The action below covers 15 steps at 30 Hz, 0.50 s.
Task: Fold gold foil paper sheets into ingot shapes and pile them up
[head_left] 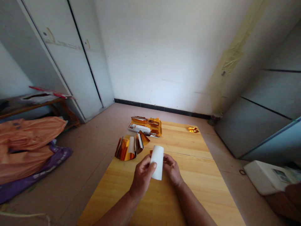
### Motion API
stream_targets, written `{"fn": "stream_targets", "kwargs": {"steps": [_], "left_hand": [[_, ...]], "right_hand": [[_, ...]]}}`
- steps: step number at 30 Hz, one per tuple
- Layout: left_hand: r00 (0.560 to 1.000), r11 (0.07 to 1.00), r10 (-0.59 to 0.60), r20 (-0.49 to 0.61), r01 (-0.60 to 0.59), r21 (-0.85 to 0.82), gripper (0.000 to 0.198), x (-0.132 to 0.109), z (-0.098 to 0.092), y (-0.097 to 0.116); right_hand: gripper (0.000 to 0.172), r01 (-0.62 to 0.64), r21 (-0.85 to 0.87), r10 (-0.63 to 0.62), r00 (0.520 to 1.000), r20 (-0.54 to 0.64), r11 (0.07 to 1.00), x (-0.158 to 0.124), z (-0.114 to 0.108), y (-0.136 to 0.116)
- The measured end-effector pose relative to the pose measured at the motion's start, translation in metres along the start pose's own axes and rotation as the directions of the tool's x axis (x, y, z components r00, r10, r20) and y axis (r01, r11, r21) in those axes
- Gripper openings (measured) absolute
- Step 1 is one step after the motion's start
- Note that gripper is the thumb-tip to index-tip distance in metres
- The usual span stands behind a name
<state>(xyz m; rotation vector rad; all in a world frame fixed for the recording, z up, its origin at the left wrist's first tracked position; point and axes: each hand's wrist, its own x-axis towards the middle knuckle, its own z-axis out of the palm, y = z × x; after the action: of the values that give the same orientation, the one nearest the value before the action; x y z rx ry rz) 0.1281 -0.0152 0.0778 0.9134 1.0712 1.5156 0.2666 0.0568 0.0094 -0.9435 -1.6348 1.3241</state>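
Observation:
Both my hands hold a white sheet of paper curled over at its top, above a wooden table. My left hand pinches its left edge with the thumb on the front. My right hand grips the right edge, fingers closed behind it. Just beyond, at the table's left side, stands a bunch of folded gold foil papers. Farther back lies a pile of gold and white papers. A small folded gold piece sits at the far right corner.
White cabinet doors stand at the left, with a low wooden shelf and orange and purple bags on the floor. A white box lies on the floor at the right. A white wall is ahead.

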Motion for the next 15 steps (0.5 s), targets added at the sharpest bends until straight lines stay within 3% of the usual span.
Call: {"fn": "stream_targets", "kwargs": {"steps": [3,5,9,15], "left_hand": [[0.988,0.92,-0.154,0.001,0.143,-0.364,0.021,0.007,0.009,-0.002],[0.974,0.853,-0.226,0.031,0.213,-0.477,0.02,0.012,0.011,-0.001],[0.951,0.798,-0.302,0.063,0.288,-0.53,0.022,0.018,0.012,-0.001],[0.958,0.828,-0.288,0.01,0.254,-0.5,0.021,0.019,0.008,-0.006]], "right_hand": [[0.056,0.004,0.13,-0.009,0.999,0.032,0.992,-0.004,-0.011,-0.019],[0.061,0.011,0.161,-0.018,0.999,0.041,0.987,-0.007,-0.017,-0.029],[0.06,-0.043,0.306,0.012,0.995,0.104,0.951,-0.013,-0.021,-0.035],[0.046,-0.174,0.455,0.156,0.985,0.076,0.873,-0.026,-0.018,-0.018]]}}
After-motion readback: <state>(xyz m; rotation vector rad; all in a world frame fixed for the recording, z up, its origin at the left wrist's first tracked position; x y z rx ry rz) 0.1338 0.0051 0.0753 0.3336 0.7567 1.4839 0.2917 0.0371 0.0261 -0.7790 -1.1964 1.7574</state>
